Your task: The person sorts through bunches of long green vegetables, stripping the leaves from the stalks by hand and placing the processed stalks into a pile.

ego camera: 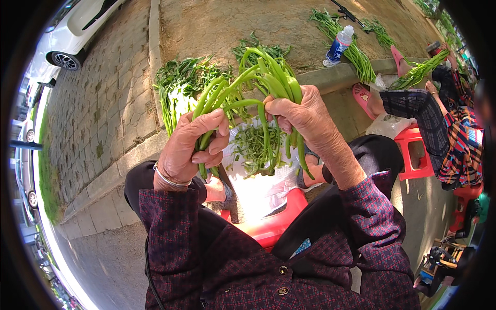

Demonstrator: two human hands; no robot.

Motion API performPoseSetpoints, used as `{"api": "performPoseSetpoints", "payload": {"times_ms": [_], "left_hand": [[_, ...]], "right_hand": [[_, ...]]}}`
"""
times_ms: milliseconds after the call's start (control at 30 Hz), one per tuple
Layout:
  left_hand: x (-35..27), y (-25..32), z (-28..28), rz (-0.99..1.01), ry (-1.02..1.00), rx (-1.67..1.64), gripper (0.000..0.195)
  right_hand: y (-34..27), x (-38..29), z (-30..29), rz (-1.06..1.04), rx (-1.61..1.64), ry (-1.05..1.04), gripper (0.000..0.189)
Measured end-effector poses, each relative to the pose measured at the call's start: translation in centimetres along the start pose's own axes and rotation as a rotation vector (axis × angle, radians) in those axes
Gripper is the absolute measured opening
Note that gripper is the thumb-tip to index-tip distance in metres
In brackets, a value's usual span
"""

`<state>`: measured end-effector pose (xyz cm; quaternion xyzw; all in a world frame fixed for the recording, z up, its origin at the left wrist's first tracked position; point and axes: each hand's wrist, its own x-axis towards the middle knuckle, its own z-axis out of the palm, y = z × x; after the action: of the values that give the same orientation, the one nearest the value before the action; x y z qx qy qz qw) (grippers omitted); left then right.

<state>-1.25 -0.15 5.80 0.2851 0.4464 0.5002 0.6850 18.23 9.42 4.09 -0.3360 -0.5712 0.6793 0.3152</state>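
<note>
Green leafy-vegetable stalks (248,73) arch between my two raised hands. My left hand (197,141), with a silvery bangle (174,182) at its wrist, is closed around several stems. More stems are bunched in my right hand (300,114), their lower ends hanging below the fist. Beneath the hands, a heap of short green pieces and leaves (257,145) lies on a white plastic sheet or bag (252,193) between my feet. Beyond my left hand, a leafy bunch (186,81) lies on the kerb side. The hands partly hide the heap.
A red plastic stool (267,228) is under me. At right sits another person (461,147) holding long green stalks (422,69), near a second red stool (414,151). A water bottle (341,44) stands by more stalks (358,60) at the kerb (333,79). A white car (77,31) is parked upper left.
</note>
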Motion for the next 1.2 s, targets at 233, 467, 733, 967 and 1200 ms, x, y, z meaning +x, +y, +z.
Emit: {"api": "performPoseSetpoints", "payload": {"times_ms": [233, 467, 733, 967, 1200], "left_hand": [[0.2, -0.1, -0.2, -0.019, -0.086, -0.059, 0.028], [0.1, -0.1, -1.3, 0.053, -0.073, -0.196, 0.028], [1.3, -1.4, -1.0, 0.234, 0.339, -0.036, 0.016], [1.4, -2.2, -0.2, 0.114, 0.327, -0.009, 0.009], [1.5, -2.6, 2.8, 0.047, 0.201, 0.178, 0.013]], "right_hand": [[-0.3, -0.2, 0.2, 0.069, 0.157, 0.007, 0.014], [-0.3, 0.7, -2.7, -0.006, 0.276, 0.135, 0.012], [-0.7, 0.6, -2.3, -0.021, 0.018, 0.169, 0.011], [-0.3, 0.2, -0.8, 0.067, 0.007, 0.027, 0.011], [1.2, 0.4, 0.7, 0.088, -0.024, -0.055, 0.013]]}}
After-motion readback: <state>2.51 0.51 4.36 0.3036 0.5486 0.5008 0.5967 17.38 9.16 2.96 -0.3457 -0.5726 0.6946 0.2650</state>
